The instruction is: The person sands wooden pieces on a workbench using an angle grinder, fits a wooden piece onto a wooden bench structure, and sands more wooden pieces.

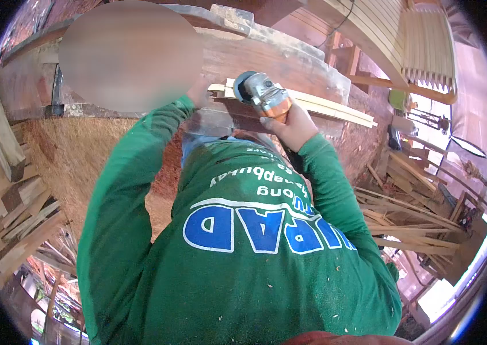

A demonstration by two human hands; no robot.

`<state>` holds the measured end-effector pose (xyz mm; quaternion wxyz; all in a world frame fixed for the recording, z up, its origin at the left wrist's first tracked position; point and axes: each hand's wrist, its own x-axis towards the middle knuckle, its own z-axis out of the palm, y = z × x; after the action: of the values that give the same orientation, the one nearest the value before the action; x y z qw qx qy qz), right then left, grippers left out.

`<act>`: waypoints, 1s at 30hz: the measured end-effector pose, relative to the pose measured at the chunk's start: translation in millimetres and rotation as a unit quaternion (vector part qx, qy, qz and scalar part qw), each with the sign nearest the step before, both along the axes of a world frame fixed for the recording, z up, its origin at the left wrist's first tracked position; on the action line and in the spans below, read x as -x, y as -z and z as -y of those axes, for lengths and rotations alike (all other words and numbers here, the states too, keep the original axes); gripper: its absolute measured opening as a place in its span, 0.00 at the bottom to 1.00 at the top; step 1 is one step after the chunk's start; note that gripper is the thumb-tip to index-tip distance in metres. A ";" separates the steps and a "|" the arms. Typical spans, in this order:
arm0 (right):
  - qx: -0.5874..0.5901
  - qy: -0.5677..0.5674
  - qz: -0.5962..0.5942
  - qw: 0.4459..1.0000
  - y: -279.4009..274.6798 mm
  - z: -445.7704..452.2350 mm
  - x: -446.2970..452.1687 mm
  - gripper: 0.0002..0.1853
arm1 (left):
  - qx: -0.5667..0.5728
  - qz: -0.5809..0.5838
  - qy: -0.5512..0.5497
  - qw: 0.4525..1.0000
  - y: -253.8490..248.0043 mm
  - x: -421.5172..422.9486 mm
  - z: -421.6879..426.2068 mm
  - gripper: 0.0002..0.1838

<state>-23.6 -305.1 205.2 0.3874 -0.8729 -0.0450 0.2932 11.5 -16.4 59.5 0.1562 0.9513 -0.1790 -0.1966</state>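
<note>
My right hand [298,123] is wrapped round the orange body of an angle grinder [266,95]. The grinder has a silver metal head and a round disc [244,86] on its left side. The disc is over some pale wooden strips [327,106], which lie side by side across the workbench [249,52]. Contact between disc and wood cannot be made out. My left hand [199,93] is by the left end of the strips. A blurred patch hides part of it, and its fingers are not distinguishable.
Slatted wooden pieces [427,46] stand at the upper right. Loose sticks and offcuts [416,218] are heaped on the right. Wood blocks [19,201] are stacked at the left beside a leaning curved timber [3,126]. Sawdust [76,167] covers the ground below the bench.
</note>
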 end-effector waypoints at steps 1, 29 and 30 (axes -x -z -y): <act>0.013 -0.007 0.005 1.000 -0.3 -7.8 0.8 0.30 | -0.002 0.003 0.004 1.000 2.6 0.1 -0.9 0.18; 0.084 0.204 0.033 0.975 3.8 227.6 31.1 0.37 | -0.021 0.039 -0.012 0.999 -1.9 6.0 3.5 0.20; 0.069 0.210 0.037 0.975 8.3 244.7 31.9 0.37 | -0.029 0.030 -0.016 0.999 -2.7 6.2 4.0 0.20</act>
<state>-55.4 -549.8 196.9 0.3775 -0.8977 0.1452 0.1749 5.3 -20.4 62.2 0.1260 0.9638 -0.1620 -0.1704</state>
